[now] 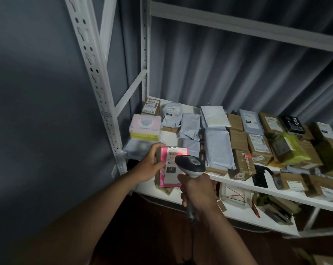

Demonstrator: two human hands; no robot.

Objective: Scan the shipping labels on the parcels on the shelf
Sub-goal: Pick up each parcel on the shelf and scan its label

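Label (pixel 171 165) reads "231" | left hand (pixel 152 163) fingers grip pink parcel (pixel 164 159) | right hand (pixel 197 192) fingers wrap scanner (pixel 190 165)

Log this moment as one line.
left hand grips pink box | right hand aims grey handheld scanner | red light on label

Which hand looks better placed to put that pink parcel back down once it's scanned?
The left hand: it already grips the pink parcel at its left edge, while the right hand grips the scanner.
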